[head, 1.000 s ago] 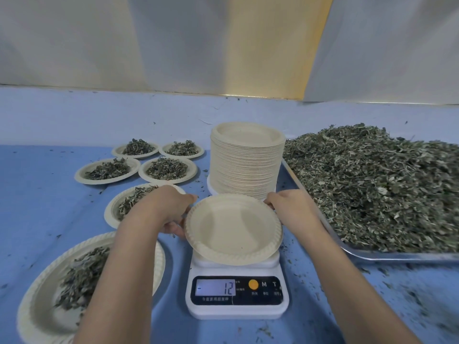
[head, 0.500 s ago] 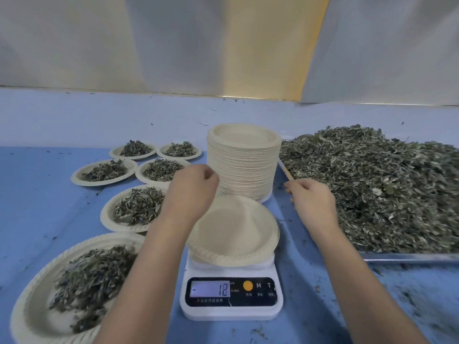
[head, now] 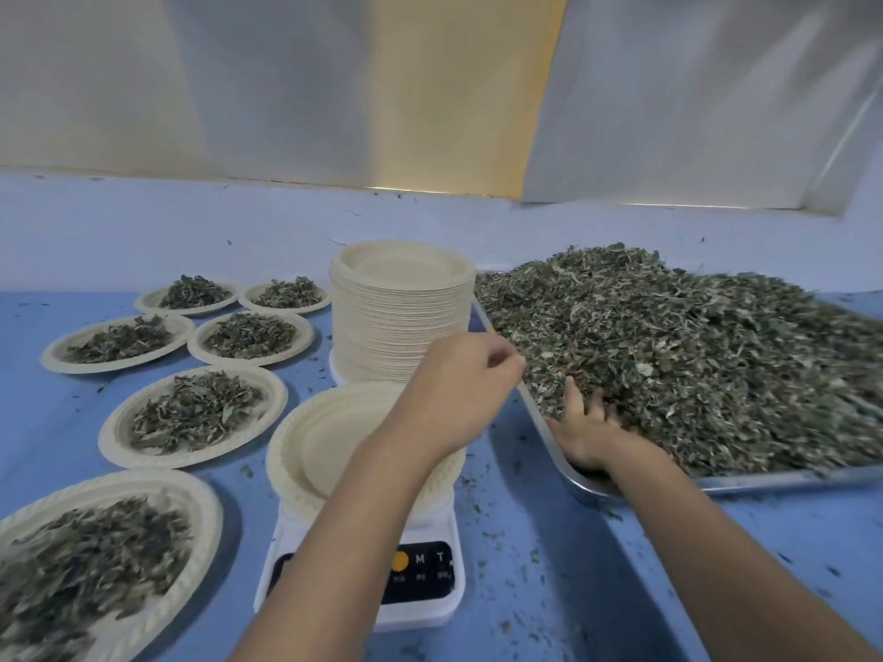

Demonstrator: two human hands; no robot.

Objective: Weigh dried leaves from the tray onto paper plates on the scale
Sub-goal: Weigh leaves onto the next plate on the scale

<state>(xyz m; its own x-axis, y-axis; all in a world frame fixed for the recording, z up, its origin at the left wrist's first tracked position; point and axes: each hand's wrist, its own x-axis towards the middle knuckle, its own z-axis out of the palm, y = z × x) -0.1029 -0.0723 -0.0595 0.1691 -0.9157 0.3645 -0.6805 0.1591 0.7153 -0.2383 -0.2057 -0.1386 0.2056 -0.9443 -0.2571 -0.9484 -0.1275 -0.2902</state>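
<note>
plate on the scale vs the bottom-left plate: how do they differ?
The scale-top plate is empty; the bottom-left plate holds dried leaves. The scale-top plate rests on the scale; the bottom-left plate lies on the blue table. A forearm crosses the scale-top plate; the frame edge crops the bottom-left plate. Both are cream paper plates with ribbed rims.

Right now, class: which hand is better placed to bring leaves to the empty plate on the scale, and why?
Right. The right hand lies inside the tray, fingers in the dried leaves; the left hand hovers at the tray's rim, its forearm crossing the empty plate on the scale.
</note>
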